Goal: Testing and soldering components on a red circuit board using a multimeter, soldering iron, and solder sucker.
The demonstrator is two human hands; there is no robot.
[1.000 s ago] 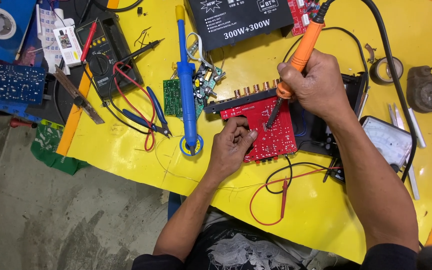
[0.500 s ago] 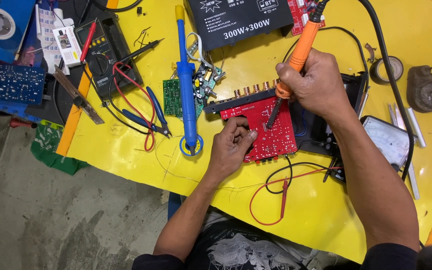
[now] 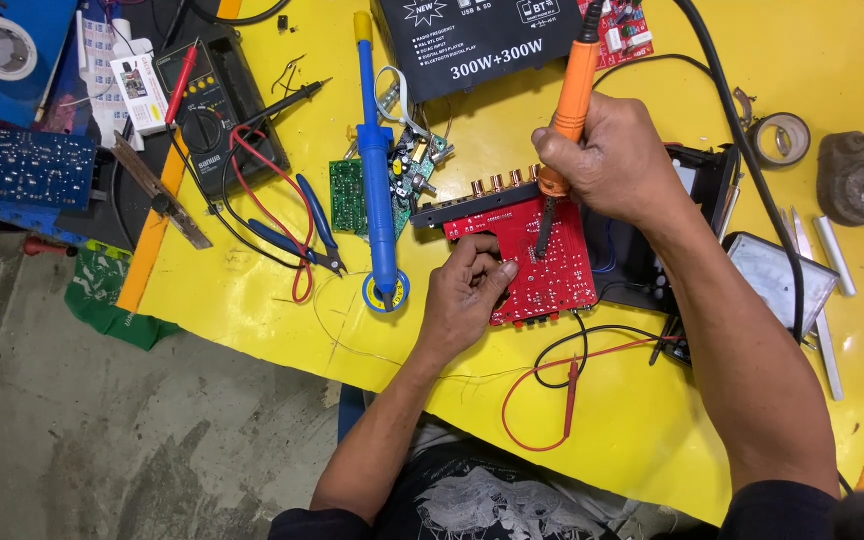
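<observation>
On yellow table [image 3: 252, 330]: right hand [image 3: 612, 165] fingers wrapped tight round orange-handled soldering iron [image 3: 572, 90], tip down on red circuit board [image 3: 542, 255]; left hand [image 3: 467, 295] fingertips together, pressing board steady.

The picture is bright and evenly lit, with light that seems to come from above, so the shadows under the right hand [image 3: 617, 160] and the left hand [image 3: 467, 295] are short and soft. The yellow table [image 3: 252, 310] shows a weak shine but no strong glare. Everything is sharp, without motion blur, and the edges bend only slightly.
</observation>
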